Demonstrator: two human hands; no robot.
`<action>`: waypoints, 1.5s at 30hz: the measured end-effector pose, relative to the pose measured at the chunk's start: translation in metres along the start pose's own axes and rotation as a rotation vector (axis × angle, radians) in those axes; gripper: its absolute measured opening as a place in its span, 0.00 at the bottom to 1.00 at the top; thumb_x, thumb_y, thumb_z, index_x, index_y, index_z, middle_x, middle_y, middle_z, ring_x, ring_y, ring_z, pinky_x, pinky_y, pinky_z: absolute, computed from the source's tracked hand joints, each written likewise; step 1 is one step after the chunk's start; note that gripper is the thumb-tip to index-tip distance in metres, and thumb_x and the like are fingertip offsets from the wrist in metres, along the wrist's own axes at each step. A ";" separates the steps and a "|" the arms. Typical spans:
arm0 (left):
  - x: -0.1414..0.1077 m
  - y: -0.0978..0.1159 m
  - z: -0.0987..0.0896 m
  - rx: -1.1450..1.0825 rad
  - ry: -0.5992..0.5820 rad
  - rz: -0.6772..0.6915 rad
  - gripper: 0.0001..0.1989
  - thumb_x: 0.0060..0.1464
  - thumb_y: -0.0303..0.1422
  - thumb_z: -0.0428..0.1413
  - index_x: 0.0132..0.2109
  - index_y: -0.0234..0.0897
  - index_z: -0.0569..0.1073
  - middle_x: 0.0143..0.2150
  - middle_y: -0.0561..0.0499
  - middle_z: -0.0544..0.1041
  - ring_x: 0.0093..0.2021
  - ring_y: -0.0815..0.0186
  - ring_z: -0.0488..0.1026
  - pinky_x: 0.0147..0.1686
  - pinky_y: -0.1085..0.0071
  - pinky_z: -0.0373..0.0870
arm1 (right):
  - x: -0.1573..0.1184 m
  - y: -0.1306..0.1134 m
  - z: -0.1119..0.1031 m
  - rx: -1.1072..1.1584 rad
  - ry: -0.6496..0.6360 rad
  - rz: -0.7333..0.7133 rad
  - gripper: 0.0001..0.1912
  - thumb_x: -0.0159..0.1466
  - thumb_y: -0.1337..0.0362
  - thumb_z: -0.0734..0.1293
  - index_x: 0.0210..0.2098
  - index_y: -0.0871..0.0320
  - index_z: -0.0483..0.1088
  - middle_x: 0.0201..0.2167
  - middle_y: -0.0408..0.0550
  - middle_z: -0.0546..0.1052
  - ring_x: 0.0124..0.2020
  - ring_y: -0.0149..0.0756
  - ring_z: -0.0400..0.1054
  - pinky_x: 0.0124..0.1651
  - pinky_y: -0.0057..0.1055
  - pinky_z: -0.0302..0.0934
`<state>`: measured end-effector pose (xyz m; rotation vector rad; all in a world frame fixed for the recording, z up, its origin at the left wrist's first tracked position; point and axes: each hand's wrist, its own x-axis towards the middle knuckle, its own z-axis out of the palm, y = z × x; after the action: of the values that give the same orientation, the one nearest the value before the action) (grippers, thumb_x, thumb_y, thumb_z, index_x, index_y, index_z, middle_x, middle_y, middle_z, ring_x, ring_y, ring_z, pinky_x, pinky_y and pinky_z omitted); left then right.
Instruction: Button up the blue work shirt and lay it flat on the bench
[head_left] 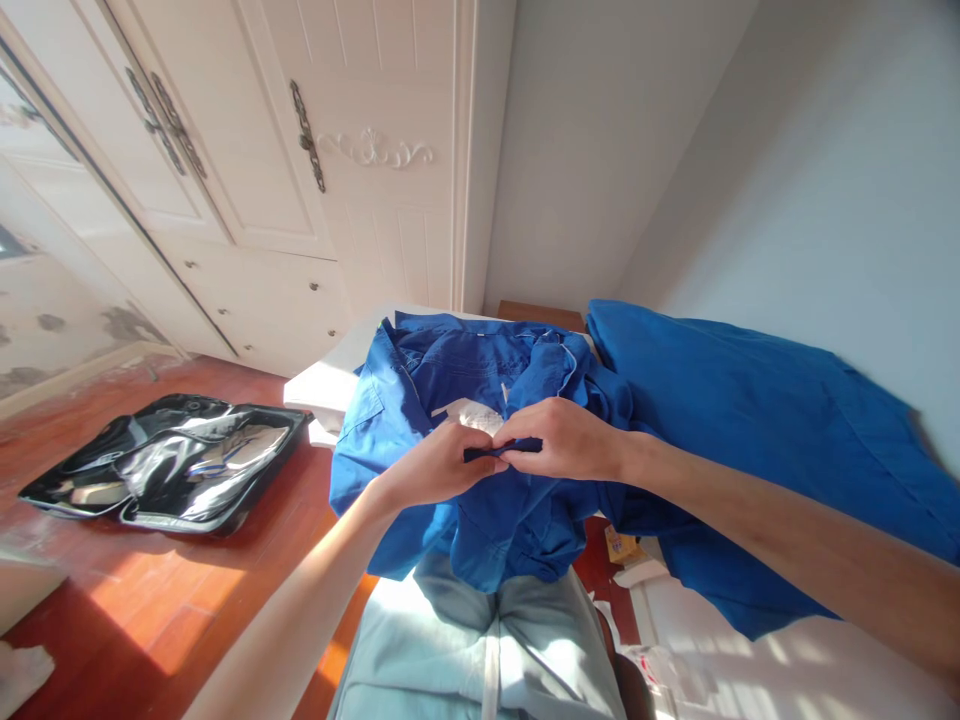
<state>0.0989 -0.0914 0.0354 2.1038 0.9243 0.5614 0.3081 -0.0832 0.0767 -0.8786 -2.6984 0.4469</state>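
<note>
A blue jacket (390, 400) lies spread over a white surface and hangs down in front of my lap. Its near edge is pinched between the fingers of my left hand (450, 462) and my right hand (559, 435). Both hands meet at the middle, thumbs close together, with a dark blue strip of the cloth between them. Just beyond the fingers, a whitish patch (474, 414), perhaps a label or paper, shows inside the jacket. The fingertips under the cloth are partly hidden.
More blue cloth (735, 400) covers the right side. An open black suitcase (225, 515) with packed items lies on the red wooden floor (172, 590) at left. A white wardrobe (390, 80) stands behind. The white table corner (319, 390) juts out left of the jacket.
</note>
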 end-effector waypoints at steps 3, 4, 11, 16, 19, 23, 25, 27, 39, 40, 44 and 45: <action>0.000 0.001 0.002 0.055 -0.017 -0.004 0.17 0.62 0.38 0.52 0.28 0.34 0.70 0.22 0.57 0.63 0.25 0.72 0.57 0.26 0.72 0.51 | 0.000 0.004 0.000 0.111 0.034 0.019 0.13 0.63 0.67 0.68 0.46 0.58 0.78 0.44 0.48 0.82 0.45 0.41 0.76 0.49 0.32 0.66; 0.000 0.002 0.002 0.072 -0.014 -0.005 0.17 0.63 0.38 0.51 0.26 0.35 0.68 0.22 0.57 0.62 0.25 0.72 0.57 0.25 0.71 0.50 | 0.000 0.005 -0.001 0.167 0.044 0.047 0.13 0.62 0.67 0.68 0.47 0.58 0.78 0.44 0.48 0.82 0.46 0.40 0.76 0.50 0.32 0.66; -0.002 0.003 0.008 0.021 -0.016 -0.010 0.18 0.63 0.38 0.50 0.26 0.36 0.63 0.23 0.57 0.60 0.26 0.71 0.56 0.26 0.72 0.49 | 0.005 0.018 -0.011 0.464 -0.120 0.290 0.12 0.57 0.61 0.73 0.41 0.58 0.81 0.36 0.44 0.83 0.40 0.38 0.76 0.45 0.29 0.65; 0.002 -0.005 0.013 0.023 0.034 -0.042 0.17 0.62 0.38 0.51 0.25 0.36 0.63 0.22 0.57 0.58 0.27 0.71 0.54 0.27 0.72 0.49 | 0.005 0.026 -0.002 0.635 -0.106 0.421 0.15 0.54 0.61 0.74 0.41 0.58 0.81 0.33 0.44 0.83 0.36 0.36 0.75 0.40 0.29 0.65; 0.003 -0.006 0.016 0.046 0.078 -0.051 0.15 0.62 0.35 0.50 0.26 0.35 0.65 0.23 0.56 0.61 0.27 0.70 0.56 0.27 0.71 0.49 | 0.005 0.026 0.004 0.725 -0.065 0.501 0.16 0.51 0.62 0.74 0.39 0.59 0.82 0.30 0.44 0.82 0.32 0.34 0.73 0.37 0.28 0.64; 0.003 -0.003 0.021 0.059 0.099 -0.042 0.14 0.62 0.32 0.49 0.27 0.36 0.66 0.24 0.55 0.66 0.28 0.69 0.61 0.28 0.71 0.50 | 0.005 0.025 0.007 0.807 -0.041 0.576 0.16 0.48 0.63 0.75 0.37 0.59 0.82 0.29 0.43 0.81 0.31 0.32 0.72 0.37 0.28 0.64; 0.003 -0.002 0.023 0.077 0.125 -0.058 0.14 0.61 0.31 0.49 0.26 0.37 0.64 0.24 0.55 0.65 0.28 0.69 0.61 0.28 0.71 0.50 | 0.005 0.024 0.007 0.819 -0.026 0.605 0.16 0.48 0.64 0.75 0.37 0.59 0.82 0.29 0.43 0.82 0.31 0.32 0.73 0.39 0.29 0.65; 0.003 -0.002 0.025 0.090 0.144 -0.082 0.13 0.61 0.31 0.49 0.26 0.37 0.64 0.23 0.55 0.65 0.28 0.69 0.61 0.28 0.71 0.50 | 0.005 0.024 0.007 0.820 -0.014 0.619 0.16 0.47 0.64 0.75 0.37 0.59 0.82 0.29 0.43 0.82 0.32 0.32 0.73 0.39 0.29 0.65; -0.006 -0.001 0.041 -0.187 0.221 -0.092 0.21 0.63 0.46 0.50 0.27 0.36 0.63 0.24 0.58 0.55 0.28 0.71 0.53 0.26 0.73 0.48 | -0.004 0.018 0.011 0.681 0.081 0.486 0.15 0.52 0.61 0.71 0.38 0.60 0.81 0.31 0.45 0.82 0.33 0.35 0.74 0.37 0.29 0.66; -0.005 -0.001 0.043 -0.181 0.239 -0.093 0.21 0.63 0.46 0.50 0.27 0.36 0.63 0.25 0.58 0.56 0.28 0.71 0.53 0.26 0.73 0.48 | -0.005 0.018 0.012 0.663 0.095 0.470 0.14 0.52 0.62 0.71 0.37 0.60 0.80 0.31 0.45 0.82 0.34 0.36 0.75 0.38 0.29 0.66; -0.002 0.000 0.045 -0.209 0.260 -0.086 0.20 0.61 0.42 0.50 0.25 0.36 0.62 0.25 0.57 0.58 0.28 0.71 0.54 0.27 0.74 0.52 | -0.007 0.016 0.014 0.588 0.133 0.421 0.12 0.53 0.62 0.70 0.36 0.60 0.80 0.33 0.45 0.82 0.36 0.37 0.76 0.41 0.31 0.67; -0.001 0.000 0.045 -0.227 0.259 -0.086 0.19 0.61 0.42 0.51 0.25 0.36 0.62 0.25 0.57 0.58 0.28 0.71 0.54 0.28 0.74 0.53 | -0.007 0.015 0.014 0.574 0.138 0.413 0.12 0.54 0.63 0.70 0.37 0.60 0.79 0.34 0.45 0.82 0.37 0.37 0.76 0.42 0.31 0.67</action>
<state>0.1266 -0.1129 0.0074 1.8075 1.0361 0.8665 0.3168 -0.0788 0.0571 -1.2153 -2.0704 1.1266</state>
